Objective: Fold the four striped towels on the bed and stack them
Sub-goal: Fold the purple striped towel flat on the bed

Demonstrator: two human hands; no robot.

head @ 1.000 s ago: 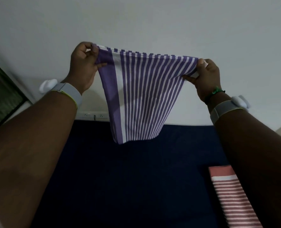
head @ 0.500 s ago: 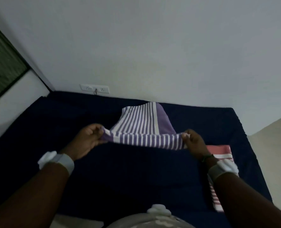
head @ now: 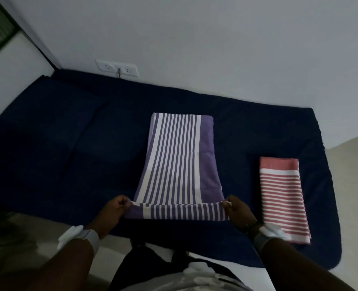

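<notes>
Two hands pinch the purple towel's (head: 175,164) near corners, left hand (head: 116,211) and right hand (head: 238,213) alike; it's down from mid-air, spread flat on the bed (head: 69,143). Next fold can begin, red towel (head: 283,198) waiting beside.

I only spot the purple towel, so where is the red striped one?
In the head view, the red towel lies folded on the bed's right side, beside the right hand.

The room is dim, with soft, even light and no glare. The dark bed (head: 69,143) loses detail in shadow. Wide-angle distortion bends the edges, and the left side looks slightly blurred.
</notes>
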